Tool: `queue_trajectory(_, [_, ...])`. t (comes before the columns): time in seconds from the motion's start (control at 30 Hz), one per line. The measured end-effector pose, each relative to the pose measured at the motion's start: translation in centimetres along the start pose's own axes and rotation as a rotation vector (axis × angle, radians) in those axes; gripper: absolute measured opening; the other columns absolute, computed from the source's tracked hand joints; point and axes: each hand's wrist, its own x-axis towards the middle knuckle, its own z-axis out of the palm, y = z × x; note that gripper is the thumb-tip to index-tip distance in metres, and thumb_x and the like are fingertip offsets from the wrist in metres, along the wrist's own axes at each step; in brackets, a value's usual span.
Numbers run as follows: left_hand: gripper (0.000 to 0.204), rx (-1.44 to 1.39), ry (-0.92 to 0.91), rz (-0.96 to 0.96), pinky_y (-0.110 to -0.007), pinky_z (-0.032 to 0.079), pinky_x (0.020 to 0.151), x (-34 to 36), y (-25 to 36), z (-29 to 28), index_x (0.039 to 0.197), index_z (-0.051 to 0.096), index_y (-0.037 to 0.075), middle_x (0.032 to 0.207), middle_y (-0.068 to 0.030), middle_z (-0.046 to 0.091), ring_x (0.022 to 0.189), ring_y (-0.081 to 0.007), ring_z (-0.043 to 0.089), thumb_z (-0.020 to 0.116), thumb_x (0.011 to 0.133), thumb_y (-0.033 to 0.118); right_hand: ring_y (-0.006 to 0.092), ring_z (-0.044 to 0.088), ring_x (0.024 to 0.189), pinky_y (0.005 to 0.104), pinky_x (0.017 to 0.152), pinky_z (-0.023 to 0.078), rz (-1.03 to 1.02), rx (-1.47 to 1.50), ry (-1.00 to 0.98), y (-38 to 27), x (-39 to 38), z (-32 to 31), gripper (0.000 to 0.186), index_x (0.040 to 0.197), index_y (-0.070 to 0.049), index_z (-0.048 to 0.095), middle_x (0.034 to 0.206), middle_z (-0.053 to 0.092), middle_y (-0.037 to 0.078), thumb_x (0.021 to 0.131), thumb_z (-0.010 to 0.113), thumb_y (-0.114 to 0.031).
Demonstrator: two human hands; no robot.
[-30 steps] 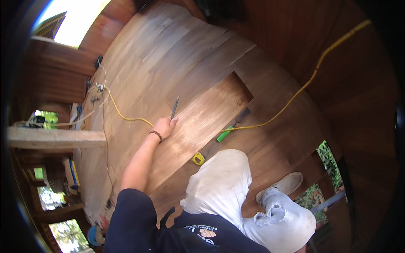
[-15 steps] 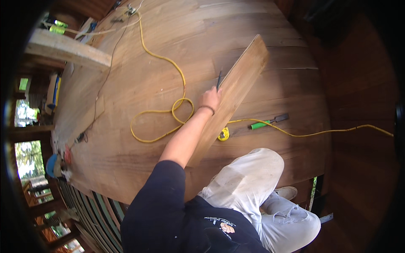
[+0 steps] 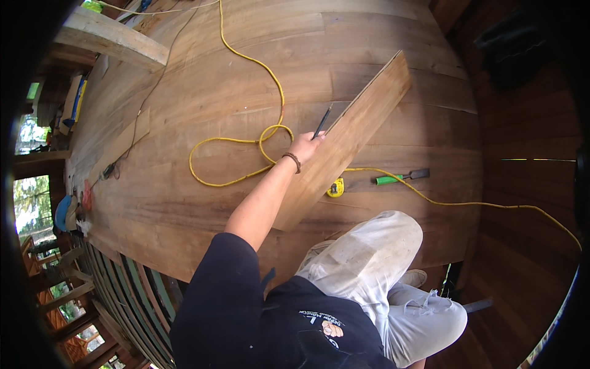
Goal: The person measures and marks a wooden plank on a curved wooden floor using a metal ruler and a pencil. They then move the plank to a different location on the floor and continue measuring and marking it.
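Observation:
My left hand (image 3: pixel 303 147) is closed at the left long edge of a wooden plank (image 3: pixel 362 117). A dark pencil (image 3: pixel 322 121) sticks out from its fingers, pointing away from me. The plank slants from near my knee up to the far right, and part of my grip on it is hidden. Just right of the plank's near half lies a yellow tape measure (image 3: pixel 335 187). Further right is a chisel-like tool (image 3: pixel 390 180) with a green handle and a dark flat blade. My right hand does not show.
A yellow cord (image 3: pixel 212 140) loops across the wooden floor (image 3: pixel 246 80), passes the plank and runs off right. A thick pale beam (image 3: pixel 114 38) juts in at upper left, near a thin dark cable (image 3: pixel 147 101). Slatted bars (image 3: pixel 132 286) border the floor at lower left.
The view has shifted, so the floor things sit slightly differently in the picture. My left hand keeps its place at the plank's edge, with the pencil tilted more to the right.

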Motion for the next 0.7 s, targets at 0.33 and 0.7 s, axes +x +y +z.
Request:
queue_trajectory(0.33, [0.039, 0.127, 0.010, -0.065, -0.032, 0.048, 0.098, -2.2, 1.3, 1.0, 0.133, 0.066, 0.007, 0.116, -0.0073, 0.074, 0.109, -0.0158, 0.065, 0.059, 0.105, 0.032, 0.0364, 0.064, 0.100, 0.0468, 0.090, 0.051, 0.036, 0.044, 0.045, 0.6, -2.5, -1.1, 0.024, 0.104, -0.004, 0.062, 0.104, 0.064, 0.017, 0.081, 0.064, 0.003])
queue_trajectory(0.7, [0.055, -0.653, -0.532, -0.273, -0.038, 0.045, 0.111, -7.2, -1.1, -4.1, 0.159, 0.036, 0.009, 0.153, -0.0057, 0.050, 0.136, -0.0163, 0.051, 0.053, 0.108, 0.026, 0.0345, 0.064, 0.098, 0.0456, 0.090, 0.051, 0.085, 0.073, 0.050, 1.9, -6.0, -1.9, 0.023, 0.103, -0.004, 0.061, 0.103, 0.064, 0.015, 0.081, 0.064, 0.003])
